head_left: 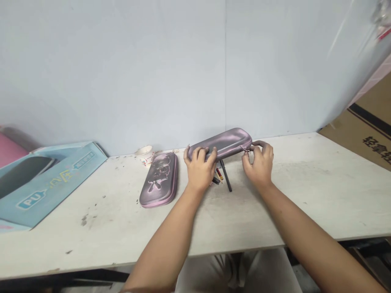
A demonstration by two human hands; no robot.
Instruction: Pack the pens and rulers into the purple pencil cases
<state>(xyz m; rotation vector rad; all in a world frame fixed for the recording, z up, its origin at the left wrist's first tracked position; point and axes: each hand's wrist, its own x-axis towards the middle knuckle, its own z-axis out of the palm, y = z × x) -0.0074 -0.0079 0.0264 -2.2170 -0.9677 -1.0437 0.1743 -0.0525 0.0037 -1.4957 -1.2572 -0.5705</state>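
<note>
Two hands clamped on a lilac case, pens below, second case beside.

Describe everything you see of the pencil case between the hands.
This flat, rounded-oblong hard-shell pencil case has a glossy, metallic mauve finish, like coated faux leather. It is held tilted above the table. The left hand grips its left end; the right hand pinches a zip pull at its right end.
</note>
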